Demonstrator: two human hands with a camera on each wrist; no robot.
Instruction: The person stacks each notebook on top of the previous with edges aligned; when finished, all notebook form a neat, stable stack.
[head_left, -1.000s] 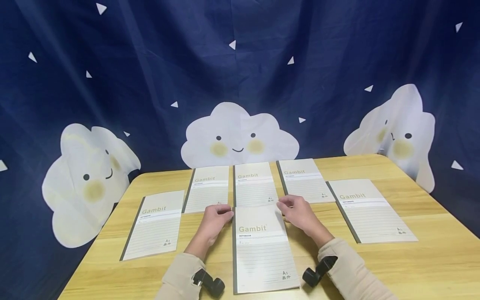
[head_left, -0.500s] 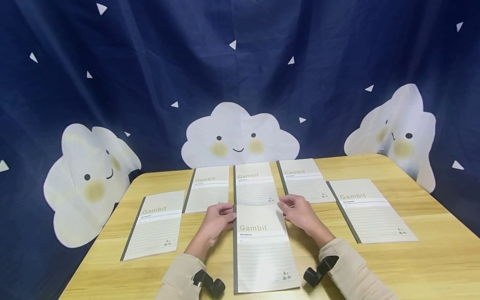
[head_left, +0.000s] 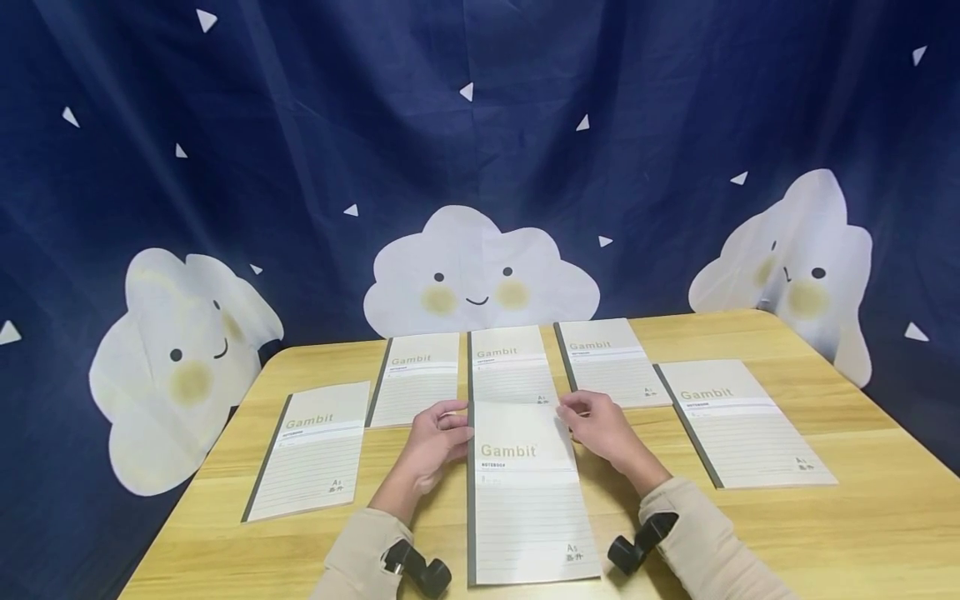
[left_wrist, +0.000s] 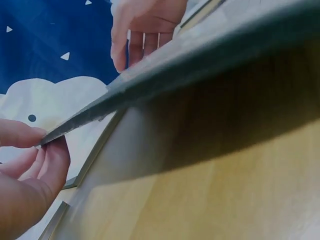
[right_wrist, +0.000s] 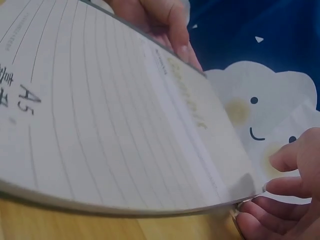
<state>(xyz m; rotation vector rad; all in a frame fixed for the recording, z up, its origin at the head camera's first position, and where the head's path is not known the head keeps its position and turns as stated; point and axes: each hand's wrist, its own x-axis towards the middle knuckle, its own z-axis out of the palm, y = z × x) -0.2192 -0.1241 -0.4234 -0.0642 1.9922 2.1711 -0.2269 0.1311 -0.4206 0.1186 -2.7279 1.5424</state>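
Note:
In the head view, a cream Gambit notebook (head_left: 528,492) with a dark spine lies nearest me, its far edge lifted off the table. My left hand (head_left: 433,446) pinches its far left corner, with thumb and fingers on either side of the spine's end in the left wrist view. At the far right corner, my right hand (head_left: 603,429) holds the notebook between its fingers; the right wrist view has some fingertips (right_wrist: 250,220) under that corner. A shadow falls on the wood beneath the raised notebook.
Around it on the wooden table (head_left: 225,550) lie similar notebooks: one at left (head_left: 307,450), three along the back, including a middle one (head_left: 510,367) partly covered by the lifted notebook, and one at right (head_left: 746,425). A dark blue cloud-patterned curtain (head_left: 480,150) hangs behind.
The near notebook's far edge has risen and overlaps the notebook behind it more. My left hand has shifted slightly up with its corner; the right hand has barely moved.

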